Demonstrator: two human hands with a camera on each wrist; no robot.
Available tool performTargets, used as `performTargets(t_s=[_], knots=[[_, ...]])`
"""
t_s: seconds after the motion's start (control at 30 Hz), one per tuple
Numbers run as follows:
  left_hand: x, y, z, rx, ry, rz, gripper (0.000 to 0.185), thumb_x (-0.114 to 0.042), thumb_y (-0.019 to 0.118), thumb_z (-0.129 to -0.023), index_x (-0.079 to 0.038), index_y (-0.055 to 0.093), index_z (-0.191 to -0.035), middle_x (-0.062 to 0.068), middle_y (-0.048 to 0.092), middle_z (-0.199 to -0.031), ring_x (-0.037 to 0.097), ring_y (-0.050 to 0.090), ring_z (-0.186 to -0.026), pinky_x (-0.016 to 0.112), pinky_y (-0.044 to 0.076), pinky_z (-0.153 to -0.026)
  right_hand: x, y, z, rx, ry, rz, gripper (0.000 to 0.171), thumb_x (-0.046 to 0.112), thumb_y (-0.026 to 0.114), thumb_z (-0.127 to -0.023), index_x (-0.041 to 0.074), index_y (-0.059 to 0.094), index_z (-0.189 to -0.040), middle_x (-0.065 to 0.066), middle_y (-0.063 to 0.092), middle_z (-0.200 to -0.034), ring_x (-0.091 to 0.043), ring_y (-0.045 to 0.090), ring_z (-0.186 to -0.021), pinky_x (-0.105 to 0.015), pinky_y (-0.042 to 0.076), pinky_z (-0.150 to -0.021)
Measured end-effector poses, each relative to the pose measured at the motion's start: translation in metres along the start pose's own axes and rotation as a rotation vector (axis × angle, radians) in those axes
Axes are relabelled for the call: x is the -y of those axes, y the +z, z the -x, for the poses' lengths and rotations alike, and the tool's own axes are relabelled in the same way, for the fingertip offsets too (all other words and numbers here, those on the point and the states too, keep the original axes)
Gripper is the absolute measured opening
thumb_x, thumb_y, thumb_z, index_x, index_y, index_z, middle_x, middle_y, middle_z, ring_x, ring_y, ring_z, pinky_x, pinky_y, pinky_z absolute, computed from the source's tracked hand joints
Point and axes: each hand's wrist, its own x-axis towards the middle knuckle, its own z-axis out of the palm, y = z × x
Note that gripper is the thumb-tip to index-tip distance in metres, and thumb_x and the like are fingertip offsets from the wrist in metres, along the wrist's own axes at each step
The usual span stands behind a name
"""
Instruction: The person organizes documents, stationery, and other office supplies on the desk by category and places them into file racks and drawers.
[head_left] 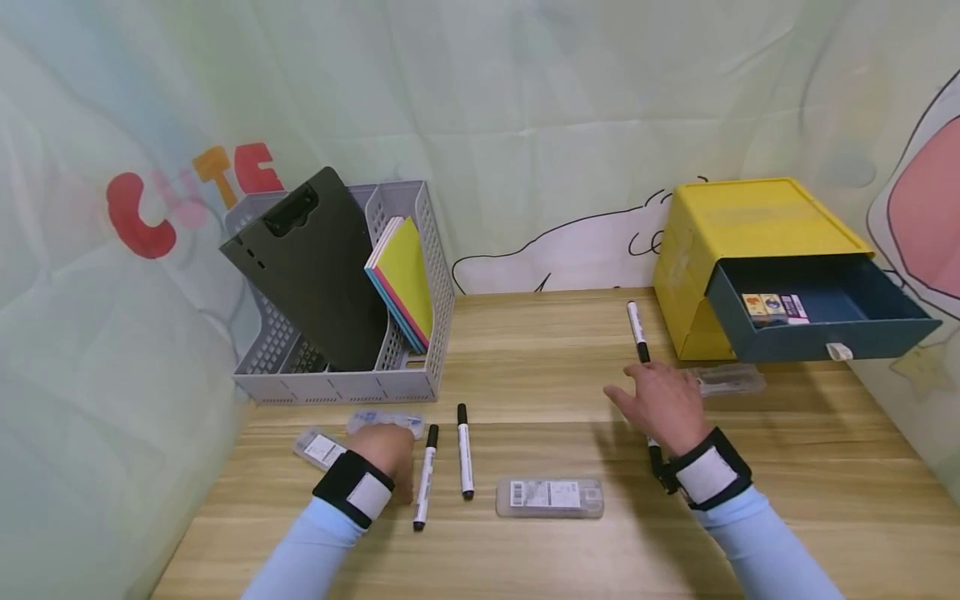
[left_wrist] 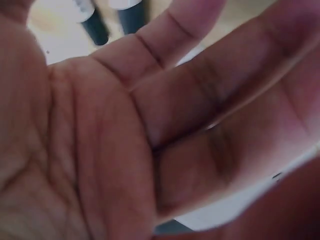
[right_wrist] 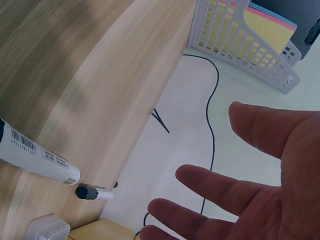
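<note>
My left hand point(head_left: 386, 454) hovers at or touches the table beside a white marker point(head_left: 424, 479), fingers pointing down; a second marker point(head_left: 465, 454) lies just right. In the left wrist view its fingers point(left_wrist: 200, 90) are loosely extended, with something white partly hidden behind them. Two clear plastic cases, one labelled point(head_left: 324, 450) and one bluish point(head_left: 405, 421), lie by this hand. My right hand point(head_left: 666, 404) is spread above the table, holding nothing, over a marker point(head_left: 636, 327) partly covered by it. Another marker point(right_wrist: 35, 155) shows large in the right wrist view.
A grey file rack point(head_left: 337, 387) holds a dark clipboard point(head_left: 315, 267) and coloured notebooks point(head_left: 408, 283). At right stands a yellow cabinet point(head_left: 765, 217) with its blue drawer point(head_left: 795, 342) pulled out, small cards inside. Clear cases lie at front centre point(head_left: 551, 497) and below the drawer point(head_left: 731, 379).
</note>
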Motion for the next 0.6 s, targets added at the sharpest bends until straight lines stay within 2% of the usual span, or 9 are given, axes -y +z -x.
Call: performTargets(t_s=[0.17,0.33,0.43,0.6], knots=[[-0.002,0.006,0.003,-0.012,0.006,-0.034,0.031,-0.01,0.089,-0.054,-0.005,0.063,-0.071,0.01,0.063,-0.073,0.025,0.054,-0.067,0.046,0.051,-0.073,0.0,0.001,0.0,-0.003,0.001,-0.008,0.052,0.039,0.064,-0.095,-0.006,0.065,-0.121,-0.031,0.062,-0.12,-0.049,0.055,-0.112,-0.071,0.032,-0.098],[0.001,0.009,0.01,-0.018,-0.012,-0.061,0.03,-0.011,0.089,-0.054,-0.004,0.064,-0.069,0.009,0.062,-0.072,0.026,0.054,-0.067,0.045,0.051,-0.072,0.0,0.001,0.0,-0.004,-0.006,-0.01,0.051,0.038,0.064,-0.095,-0.006,0.065,-0.12,-0.031,0.062,-0.119,-0.049,0.056,-0.111,-0.071,0.033,-0.097],[0.004,0.011,0.016,-0.018,-0.02,-0.087,0.026,-0.01,0.085,-0.055,-0.005,0.062,-0.065,0.007,0.058,-0.068,0.025,0.053,-0.064,0.043,0.051,-0.067,0.001,0.002,0.0,-0.002,-0.006,-0.013,0.051,0.038,0.064,-0.095,-0.006,0.065,-0.121,-0.031,0.062,-0.119,-0.049,0.056,-0.111,-0.07,0.034,-0.096],[0.007,0.018,0.02,-0.047,-0.026,-0.021,0.02,-0.001,0.078,-0.056,-0.005,0.061,-0.067,0.009,0.059,-0.071,0.025,0.054,-0.065,0.043,0.052,-0.063,0.002,0.002,-0.001,-0.005,-0.009,-0.019,0.05,0.037,0.064,-0.095,-0.006,0.065,-0.12,-0.031,0.063,-0.118,-0.048,0.057,-0.11,-0.069,0.035,-0.096]])
